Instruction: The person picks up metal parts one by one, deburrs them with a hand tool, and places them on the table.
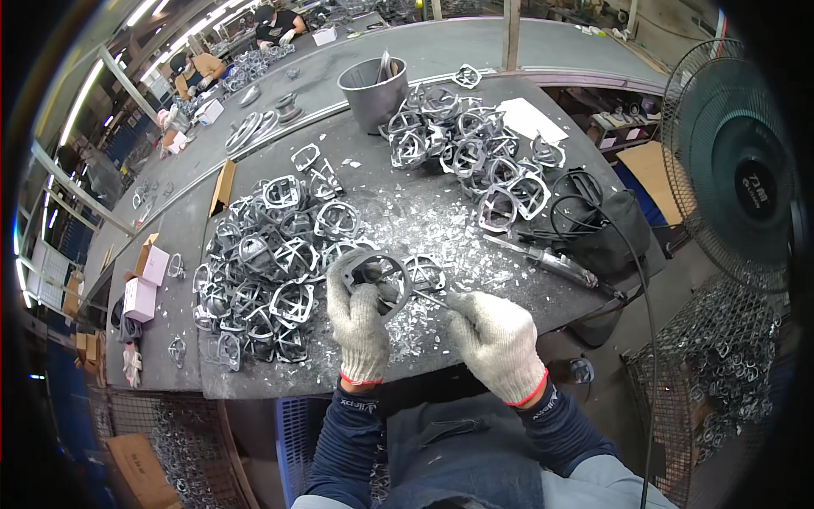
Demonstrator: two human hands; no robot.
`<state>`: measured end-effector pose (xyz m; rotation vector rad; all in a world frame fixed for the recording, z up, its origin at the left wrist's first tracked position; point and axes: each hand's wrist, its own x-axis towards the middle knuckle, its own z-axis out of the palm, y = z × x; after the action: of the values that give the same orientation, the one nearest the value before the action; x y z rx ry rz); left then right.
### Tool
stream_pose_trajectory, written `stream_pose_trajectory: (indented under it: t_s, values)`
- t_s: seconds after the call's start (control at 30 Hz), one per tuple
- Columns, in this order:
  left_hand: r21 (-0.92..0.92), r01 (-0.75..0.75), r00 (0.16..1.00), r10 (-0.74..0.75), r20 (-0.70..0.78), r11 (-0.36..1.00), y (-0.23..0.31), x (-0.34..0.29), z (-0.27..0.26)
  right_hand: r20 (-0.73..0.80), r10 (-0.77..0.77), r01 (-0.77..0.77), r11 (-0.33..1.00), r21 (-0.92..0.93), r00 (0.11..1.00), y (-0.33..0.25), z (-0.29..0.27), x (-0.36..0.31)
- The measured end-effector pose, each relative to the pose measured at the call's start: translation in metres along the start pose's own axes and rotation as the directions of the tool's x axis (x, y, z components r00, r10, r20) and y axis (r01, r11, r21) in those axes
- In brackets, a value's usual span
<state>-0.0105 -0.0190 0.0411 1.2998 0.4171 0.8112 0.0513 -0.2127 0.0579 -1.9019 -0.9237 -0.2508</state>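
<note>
A grey ring-shaped metal casting (405, 290) is in my left hand (360, 331), its fingers curled round the left side of the ring. My right hand (500, 343) is closed on a thin rod-like tool (430, 299), and the tool's far end reaches the casting's right rim. I cannot make out the tool's exact kind. Both hands wear pale knitted gloves with red cuffs. Just beyond the ring lies another cast frame (424, 273) with spokes. To the left is a large heap of similar castings (263, 267).
Metal chips (407, 220) litter the dark table. A second heap of castings (466, 136), a grey bucket (373, 93) and a white sheet (532, 120) stand farther off. On the right are a corded power tool (555, 265), a black bag (606, 233) and a fan (738, 170). Two people work far left.
</note>
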Motion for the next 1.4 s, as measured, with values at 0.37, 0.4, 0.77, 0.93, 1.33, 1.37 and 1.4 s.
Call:
stream_pose_trajectory:
  t_s: [0.37, 0.4, 0.77, 0.93, 1.33, 1.37, 1.4]
  values:
    - [0.535, -0.598, 0.801, 0.445, 0.4, 0.597, 0.012, -0.017, 0.002, 0.126, 0.067, -0.07, 0.997, 0.022, 0.99, 0.005, 0.028, 0.006]
    - [0.53, -0.606, 0.795, 0.447, 0.41, 0.593, 0.01, -0.016, 0.0, 0.117, 0.093, -0.097, 0.995, 0.031, 0.989, 0.005, 0.03, 0.003]
    - [0.738, -0.675, 0.686, 0.356, 0.634, -0.013, 0.028, 0.046, 0.007, 0.089, 0.167, -0.171, 0.984, 0.047, 0.982, 0.011, -0.009, 0.009]
    - [0.863, -0.434, 0.758, 0.413, 0.504, -0.257, 0.022, 0.099, -0.026, 0.001, 0.266, -0.266, 0.963, 0.039, 0.964, 0.07, -0.02, 0.051]
    - [0.744, -0.66, 0.614, 0.496, 0.614, -0.103, -0.034, 0.114, -0.034, 0.032, 0.36, -0.327, 0.879, -0.348, 0.933, 0.176, 0.01, 0.108]
    - [0.703, -0.711, 0.602, 0.498, 0.624, -0.02, -0.036, 0.102, -0.023, 0.047, 0.322, -0.289, 0.897, -0.334, 0.945, 0.17, 0.015, 0.106]
    - [0.654, -0.753, 0.602, 0.479, 0.639, 0.075, -0.03, 0.091, -0.008, 0.057, 0.284, -0.252, 0.912, -0.324, 0.957, 0.165, 0.014, 0.103]
